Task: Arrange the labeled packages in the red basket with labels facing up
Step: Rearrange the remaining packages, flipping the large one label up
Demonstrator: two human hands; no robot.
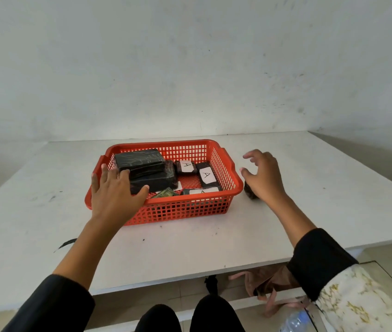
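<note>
The red basket (185, 207) sits mid-table and holds several black wrapped packages. A large black package (140, 160) lies stacked on another (159, 182) at the basket's left, no label showing. Two small packages show white "A" labels facing up (186, 166) (206, 174); a third label (198, 192) peeks at the front. My left hand (113, 190) rests open on the basket's left rim, fingertips touching the stacked packages. My right hand (262, 174) hovers open just right of the basket, over a small dark package (250, 191) lying on the table, mostly hidden.
The white table (214, 238) runs back to a pale wall. Its front edge is close to my knees. Below it on the right lie a brownish cloth bag (267, 283) and a plastic bottle (295, 321).
</note>
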